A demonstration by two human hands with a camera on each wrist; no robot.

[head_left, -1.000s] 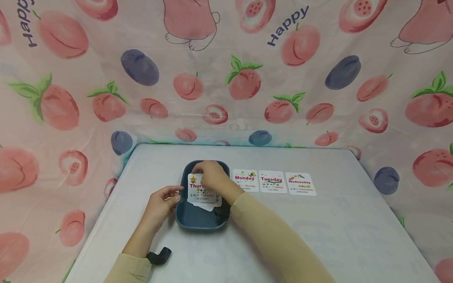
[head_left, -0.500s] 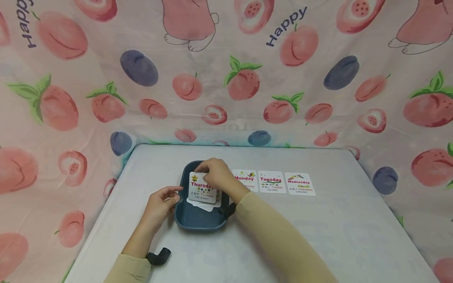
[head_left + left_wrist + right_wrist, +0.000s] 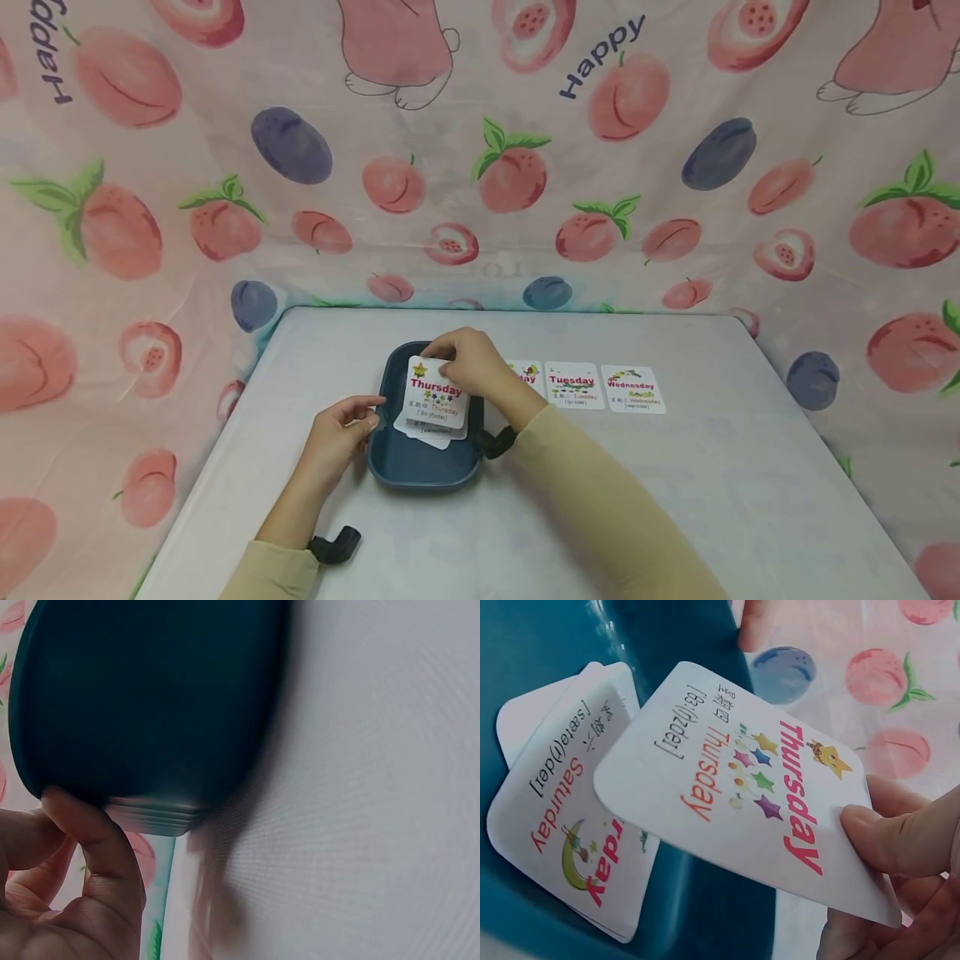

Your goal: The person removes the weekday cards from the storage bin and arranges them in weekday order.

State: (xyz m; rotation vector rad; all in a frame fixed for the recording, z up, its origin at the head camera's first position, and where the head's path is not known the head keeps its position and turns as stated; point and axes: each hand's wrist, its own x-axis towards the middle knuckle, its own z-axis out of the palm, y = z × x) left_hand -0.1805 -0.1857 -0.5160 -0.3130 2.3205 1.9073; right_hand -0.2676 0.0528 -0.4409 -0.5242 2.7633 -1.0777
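My right hand (image 3: 474, 363) pinches the Thursday card (image 3: 429, 400) by its upper right edge, thumb on the printed face. In the right wrist view the card is tilted up above the Saturday card (image 3: 555, 787), which lies on other cards in the tray. The tray (image 3: 423, 477) is dark blue with rounded corners and raised sides. My left hand (image 3: 341, 427) holds the tray's left rim between thumb and index finger. The left wrist view shows the thumb and fingers at the tray's ridged end, with the tray's inside hidden.
Right of the tray, the Monday card (image 3: 527, 379), the Tuesday card (image 3: 573, 396) and the Wednesday card (image 3: 632, 400) lie in a row on the white table (image 3: 637, 500). A fruit-patterned cloth (image 3: 450, 150) hangs behind and beside the table.
My right hand has drawn the Thursday card up and slightly right, away from the cards in the tray, and now covers part of the Monday card. The left hand stays at the rim.
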